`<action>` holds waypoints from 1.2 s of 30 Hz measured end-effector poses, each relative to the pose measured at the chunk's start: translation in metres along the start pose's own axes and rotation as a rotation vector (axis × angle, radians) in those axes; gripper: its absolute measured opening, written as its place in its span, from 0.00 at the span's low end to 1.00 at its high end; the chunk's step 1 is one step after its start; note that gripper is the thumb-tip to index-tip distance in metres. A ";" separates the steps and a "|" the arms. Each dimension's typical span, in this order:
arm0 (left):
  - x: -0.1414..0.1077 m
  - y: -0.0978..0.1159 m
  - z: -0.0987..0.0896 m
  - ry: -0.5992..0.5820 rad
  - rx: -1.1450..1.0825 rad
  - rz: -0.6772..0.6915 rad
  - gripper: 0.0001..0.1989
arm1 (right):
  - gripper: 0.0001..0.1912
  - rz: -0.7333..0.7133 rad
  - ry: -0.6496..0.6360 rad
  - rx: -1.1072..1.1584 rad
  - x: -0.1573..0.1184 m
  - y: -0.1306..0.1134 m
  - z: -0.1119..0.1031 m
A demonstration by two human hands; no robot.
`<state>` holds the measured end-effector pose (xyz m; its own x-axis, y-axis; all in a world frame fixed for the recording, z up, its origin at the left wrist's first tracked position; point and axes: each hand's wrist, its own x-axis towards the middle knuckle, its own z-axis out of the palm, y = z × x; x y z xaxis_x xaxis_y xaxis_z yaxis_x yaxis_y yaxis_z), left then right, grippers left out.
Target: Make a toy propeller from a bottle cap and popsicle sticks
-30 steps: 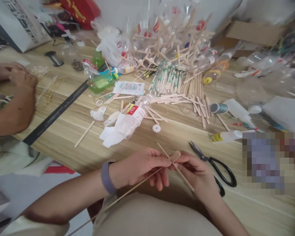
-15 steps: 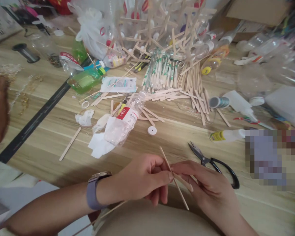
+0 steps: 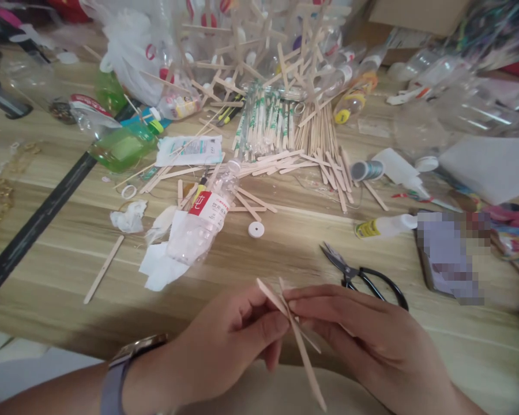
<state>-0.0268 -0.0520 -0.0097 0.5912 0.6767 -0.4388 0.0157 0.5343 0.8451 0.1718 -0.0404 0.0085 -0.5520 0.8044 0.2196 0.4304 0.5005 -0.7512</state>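
Two flat wooden craft sticks cross each other in front of my lap. The longer-looking craft stick (image 3: 308, 369) slants down to the right. Behind it runs the other craft stick (image 3: 313, 342), partly hidden by my fingers. My left hand (image 3: 233, 343) is closed, its thumb and bent fingers pinching the sticks near the crossing. From the other side, my right hand (image 3: 363, 337) grips them there between thumb and fingertips. Black-handled scissors (image 3: 350, 272) lie on the table just beyond my right hand. A white disc with a centre hole (image 3: 256, 229) lies beyond both hands.
A labelled plastic bottle (image 3: 205, 213) lies on white paper. Farther back are a pile of loose craft sticks (image 3: 281, 161), wrapped sticks (image 3: 266, 124) and a green bottle (image 3: 123, 147). To the right are a small glue bottle (image 3: 384, 226), a thread spool (image 3: 367, 170) and a phone-like object (image 3: 445, 253).
The crossed sticks have turned in my fingers, so the wider stick now points lower right toward me. My hands have shifted slightly, and the view has moved to the right.
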 end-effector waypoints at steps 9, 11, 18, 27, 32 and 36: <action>-0.007 0.007 0.012 0.033 0.011 -0.070 0.16 | 0.12 -0.031 -0.066 0.087 0.000 -0.003 -0.009; -0.006 0.008 0.014 0.041 0.000 -0.085 0.15 | 0.13 -0.057 -0.089 0.040 -0.004 -0.001 -0.010; -0.003 0.007 0.017 0.055 -0.020 -0.113 0.15 | 0.20 -0.148 -0.050 -0.098 -0.012 0.002 -0.004; 0.000 0.004 0.018 0.085 -0.046 -0.096 0.16 | 0.13 -0.163 0.013 -0.166 -0.015 0.006 0.003; -0.001 0.007 0.019 0.087 -0.041 -0.031 0.18 | 0.12 -0.083 0.074 0.011 -0.007 0.002 -0.001; -0.004 0.007 0.021 0.084 -0.072 -0.059 0.20 | 0.14 0.081 0.164 0.143 -0.007 0.004 0.000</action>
<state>-0.0120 -0.0614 0.0041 0.5213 0.6812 -0.5140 -0.0112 0.6077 0.7941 0.1773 -0.0437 0.0036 -0.3913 0.8873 0.2442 0.3569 0.3909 -0.8484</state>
